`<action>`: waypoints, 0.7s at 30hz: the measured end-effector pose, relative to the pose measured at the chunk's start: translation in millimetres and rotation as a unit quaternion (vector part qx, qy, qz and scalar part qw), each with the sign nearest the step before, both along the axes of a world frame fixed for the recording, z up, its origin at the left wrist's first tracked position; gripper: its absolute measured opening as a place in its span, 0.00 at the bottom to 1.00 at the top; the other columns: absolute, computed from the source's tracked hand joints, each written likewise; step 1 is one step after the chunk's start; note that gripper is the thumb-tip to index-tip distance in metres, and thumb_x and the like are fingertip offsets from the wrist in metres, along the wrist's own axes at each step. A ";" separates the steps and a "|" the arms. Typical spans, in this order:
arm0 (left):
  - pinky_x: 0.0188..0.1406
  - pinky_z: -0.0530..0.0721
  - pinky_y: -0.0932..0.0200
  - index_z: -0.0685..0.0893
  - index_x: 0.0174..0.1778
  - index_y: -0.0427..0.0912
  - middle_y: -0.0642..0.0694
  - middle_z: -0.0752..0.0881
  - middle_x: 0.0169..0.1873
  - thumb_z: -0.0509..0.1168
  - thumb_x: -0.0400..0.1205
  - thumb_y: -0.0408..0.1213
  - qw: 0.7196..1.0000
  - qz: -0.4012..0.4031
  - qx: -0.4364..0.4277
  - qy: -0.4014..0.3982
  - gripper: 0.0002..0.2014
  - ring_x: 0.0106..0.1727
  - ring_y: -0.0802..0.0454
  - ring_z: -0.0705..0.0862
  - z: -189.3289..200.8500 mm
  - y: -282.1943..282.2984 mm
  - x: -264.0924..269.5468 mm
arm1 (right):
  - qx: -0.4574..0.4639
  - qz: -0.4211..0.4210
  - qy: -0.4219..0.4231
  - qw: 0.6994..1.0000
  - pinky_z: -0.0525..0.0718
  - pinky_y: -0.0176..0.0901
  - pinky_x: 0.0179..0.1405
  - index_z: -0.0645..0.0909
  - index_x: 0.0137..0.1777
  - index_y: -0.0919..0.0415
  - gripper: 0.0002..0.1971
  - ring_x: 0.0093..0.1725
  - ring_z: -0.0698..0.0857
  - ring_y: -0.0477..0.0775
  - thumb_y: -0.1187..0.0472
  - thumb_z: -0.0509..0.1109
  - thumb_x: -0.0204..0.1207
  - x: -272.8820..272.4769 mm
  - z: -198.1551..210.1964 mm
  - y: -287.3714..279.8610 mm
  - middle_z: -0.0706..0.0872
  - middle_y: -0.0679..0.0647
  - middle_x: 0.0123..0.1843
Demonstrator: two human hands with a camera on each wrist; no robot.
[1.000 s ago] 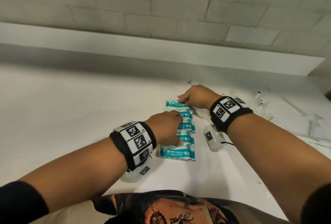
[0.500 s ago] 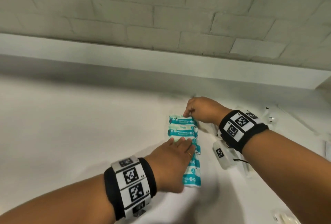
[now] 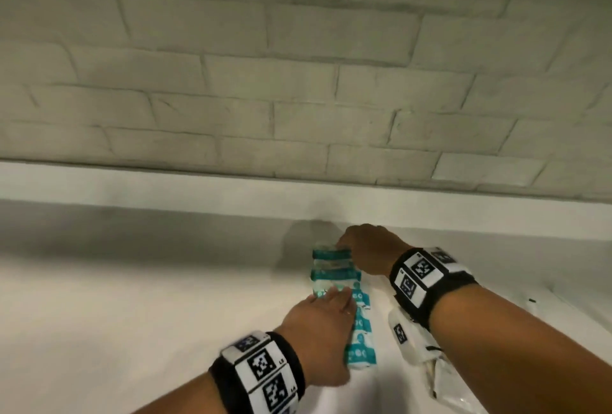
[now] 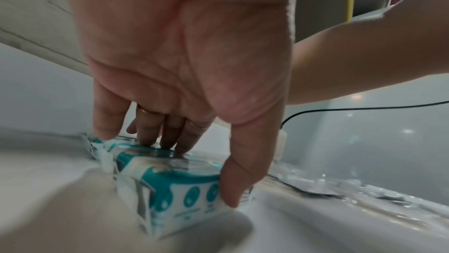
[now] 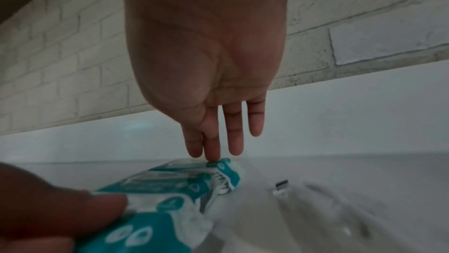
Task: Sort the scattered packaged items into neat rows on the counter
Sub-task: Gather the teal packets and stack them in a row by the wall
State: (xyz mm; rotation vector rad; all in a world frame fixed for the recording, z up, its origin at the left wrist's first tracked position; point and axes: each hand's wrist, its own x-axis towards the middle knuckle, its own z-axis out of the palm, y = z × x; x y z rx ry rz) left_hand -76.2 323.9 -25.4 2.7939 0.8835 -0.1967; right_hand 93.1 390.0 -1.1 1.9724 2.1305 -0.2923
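Shift: left hand (image 3: 323,330) slid further along row since earlier frame, palm flat.
Left fingers (image 4: 167,134): straight, pressing wipes packets (image 3: 334,276) into line.
Right hand (image 3: 367,251): fingers extended, touching far packet, likely squaring end.
Row: on tabletop (image 3: 132,297), near wall.

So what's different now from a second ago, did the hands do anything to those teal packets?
The left hand, whose fingers were curled on the near end of the row of wipe packets, now lies flatter on it, fingers straight. The view tilted up toward the wall. The right hand stays at the far packet, and the row stays on the counter.
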 end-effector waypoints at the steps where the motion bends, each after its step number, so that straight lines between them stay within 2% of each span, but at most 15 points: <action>1: 0.69 0.75 0.51 0.67 0.75 0.41 0.42 0.69 0.76 0.68 0.72 0.46 1.000 0.007 0.004 -0.018 0.35 0.70 0.41 0.75 -0.2 10.6 2.3 | 0.000 -0.011 0.015 1.000 0.80 0.54 0.63 0.81 0.67 0.54 0.19 0.62 0.82 0.60 0.64 0.59 0.79 3.3 0.3 9.5 0.83 0.55 0.64; 3: 0.54 0.83 0.55 0.75 0.63 0.44 0.46 0.78 0.62 0.68 0.70 0.42 0.999 0.016 0.006 -0.048 0.25 0.55 0.42 0.83 -1.0 27.8 7.0 | 0.000 -0.035 0.039 0.999 0.78 0.55 0.65 0.77 0.70 0.53 0.21 0.64 0.81 0.61 0.64 0.59 0.78 11.3 -1.6 23.3 0.83 0.56 0.67; 5: 0.49 0.85 0.55 0.76 0.60 0.44 0.48 0.80 0.58 0.67 0.69 0.40 0.998 0.025 0.001 -0.058 0.22 0.50 0.41 0.85 -1.3 43.5 11.1 | 0.003 -0.057 0.057 0.997 0.79 0.54 0.65 0.71 0.74 0.54 0.21 0.65 0.81 0.62 0.61 0.59 0.80 15.5 -3.3 31.9 0.82 0.58 0.68; 7: 0.51 0.86 0.53 0.75 0.64 0.45 0.48 0.79 0.61 0.67 0.69 0.42 0.998 0.028 -0.004 -0.051 0.25 0.52 0.41 0.85 -2.1 57.6 14.2 | 0.006 -0.074 0.075 0.994 0.79 0.54 0.66 0.68 0.75 0.56 0.21 0.66 0.81 0.61 0.57 0.60 0.82 18.7 -7.1 38.3 0.81 0.58 0.69; 10: 0.53 0.86 0.52 0.72 0.71 0.45 0.49 0.75 0.69 0.68 0.70 0.44 0.999 0.019 -0.010 -0.025 0.31 0.55 0.40 0.84 -5.1 65.8 16.6 | 0.009 -0.085 0.097 0.992 0.79 0.54 0.65 0.69 0.73 0.56 0.20 0.65 0.82 0.60 0.54 0.60 0.83 21.4 -9.8 40.9 0.82 0.58 0.68; 12: 0.52 0.86 0.52 0.71 0.71 0.45 0.49 0.75 0.69 0.68 0.70 0.44 0.999 0.018 -0.015 -0.024 0.31 0.55 0.41 0.84 -7.7 64.4 17.8 | 0.003 -0.088 0.112 0.990 0.77 0.52 0.67 0.68 0.75 0.57 0.20 0.67 0.81 0.60 0.57 0.60 0.83 24.2 -7.7 38.5 0.81 0.59 0.70; 14: 0.54 0.86 0.51 0.70 0.72 0.45 0.48 0.74 0.70 0.68 0.71 0.44 0.999 0.016 -0.016 -0.024 0.32 0.57 0.41 0.84 -7.2 63.4 18.5 | -0.005 -0.109 0.160 0.981 0.72 0.52 0.73 0.66 0.78 0.59 0.23 0.72 0.76 0.61 0.64 0.59 0.83 28.3 -5.5 34.3 0.76 0.60 0.75; 16: 0.57 0.84 0.53 0.70 0.72 0.49 0.49 0.76 0.68 0.70 0.72 0.48 0.998 0.016 -0.038 -0.037 0.31 0.59 0.43 0.83 0.6 64.1 18.8 | 0.017 -0.150 0.229 0.962 0.67 0.49 0.78 0.63 0.81 0.59 0.27 0.77 0.71 0.59 0.69 0.58 0.82 35.4 -5.7 29.8 0.71 0.58 0.79; 18: 0.57 0.80 0.59 0.70 0.71 0.52 0.51 0.78 0.67 0.70 0.74 0.53 0.990 0.055 -0.104 -0.082 0.30 0.60 0.48 0.82 11.3 70.7 19.5 | 0.072 -0.198 0.300 0.930 0.67 0.45 0.77 0.65 0.80 0.59 0.26 0.77 0.71 0.59 0.70 0.57 0.82 44.4 -8.3 27.9 0.72 0.58 0.78; 19: 0.57 0.80 0.61 0.70 0.71 0.53 0.52 0.79 0.66 0.69 0.75 0.54 0.975 0.105 -0.153 -0.119 0.29 0.59 0.51 0.83 18.1 75.5 20.8 | 0.090 -0.219 0.339 0.910 0.68 0.46 0.75 0.66 0.79 0.60 0.24 0.77 0.72 0.59 0.69 0.58 0.83 49.0 -11.4 27.5 0.73 0.58 0.77; 21: 0.58 0.80 0.65 0.69 0.73 0.52 0.55 0.76 0.67 0.64 0.79 0.58 0.924 0.225 -0.219 -0.217 0.28 0.61 0.55 0.80 23.0 89.3 25.0 | 0.107 -0.283 0.409 0.861 0.70 0.49 0.73 0.67 0.78 0.57 0.22 0.73 0.75 0.58 0.61 0.58 0.85 51.6 -8.4 23.6 0.76 0.57 0.73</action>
